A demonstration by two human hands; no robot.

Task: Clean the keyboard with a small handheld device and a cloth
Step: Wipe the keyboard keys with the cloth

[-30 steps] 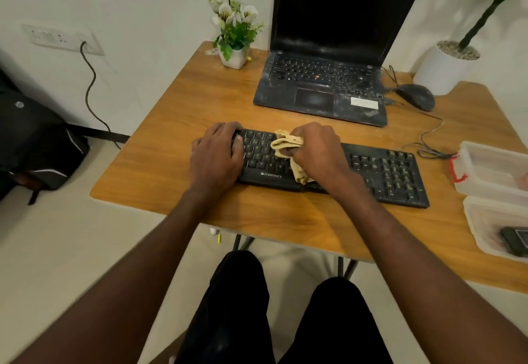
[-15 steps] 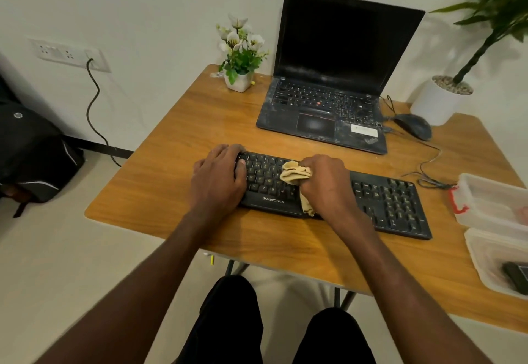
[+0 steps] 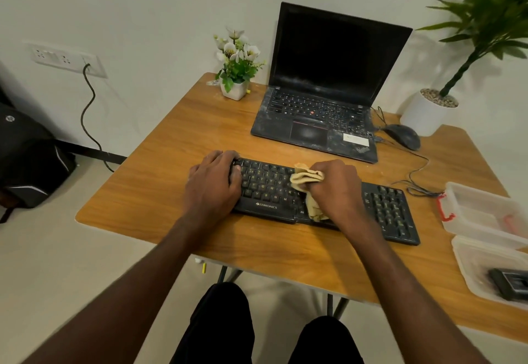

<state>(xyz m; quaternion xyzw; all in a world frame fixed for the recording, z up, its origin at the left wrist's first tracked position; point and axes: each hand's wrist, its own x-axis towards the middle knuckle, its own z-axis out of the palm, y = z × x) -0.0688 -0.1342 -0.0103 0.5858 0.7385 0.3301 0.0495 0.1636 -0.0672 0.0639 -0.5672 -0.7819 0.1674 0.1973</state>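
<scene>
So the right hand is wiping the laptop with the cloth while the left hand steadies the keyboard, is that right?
Not quite. The head view shows the right hand holding the cloth on the keyboard, not the laptop, which sits untouched behind it. The left hand does rest on the keyboard's left end.

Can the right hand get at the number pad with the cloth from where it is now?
Probably yes. The right hand grips the cloth mid-keyboard, and the number pad lies just to its right with nothing on it.
</scene>
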